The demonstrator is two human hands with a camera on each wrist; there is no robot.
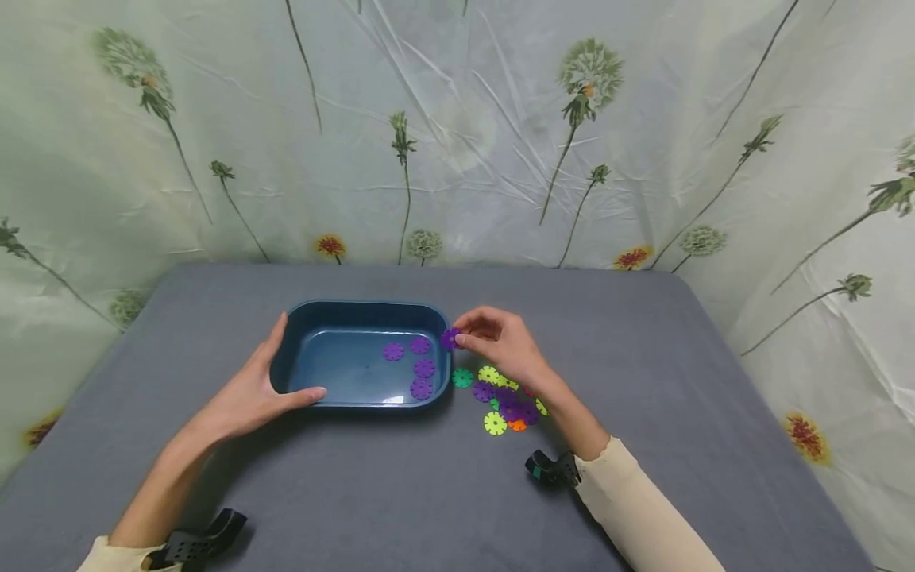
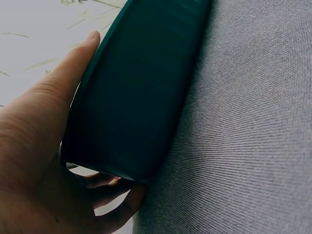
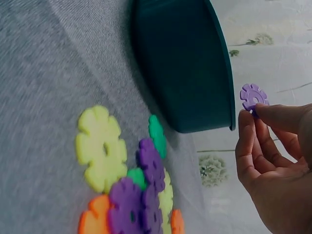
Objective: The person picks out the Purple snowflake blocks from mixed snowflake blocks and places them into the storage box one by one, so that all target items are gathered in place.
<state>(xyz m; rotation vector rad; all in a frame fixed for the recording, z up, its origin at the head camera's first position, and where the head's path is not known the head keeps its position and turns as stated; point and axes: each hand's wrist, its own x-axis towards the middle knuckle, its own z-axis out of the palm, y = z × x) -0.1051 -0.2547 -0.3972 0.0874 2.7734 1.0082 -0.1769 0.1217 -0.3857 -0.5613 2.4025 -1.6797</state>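
Note:
A dark blue plastic bin (image 1: 336,403) stands on the table, with several purple snowflake discs (image 1: 425,368) lying in its right part. My left hand (image 1: 246,389) grips the bin's left end, thumb over the front rim and fingers round the far corner. In the left wrist view the fingertips curl about the bin's lower edge. My right hand (image 1: 503,342) pinches one purple snowflake disc (image 3: 254,97) between thumb and fingers, at the bin's right rim. Below that hand lies a loose pile of discs: purple (image 1: 483,391), yellow (image 1: 495,423), green (image 1: 462,378) and orange (image 1: 518,426).
A grey cloth covers the table (image 1: 400,492). Behind it hangs a pale curtain (image 1: 486,159) printed with dandelions. Each wrist wears a black camera mount, the left mount (image 1: 203,542) and the right mount (image 1: 554,469) both close above the cloth.

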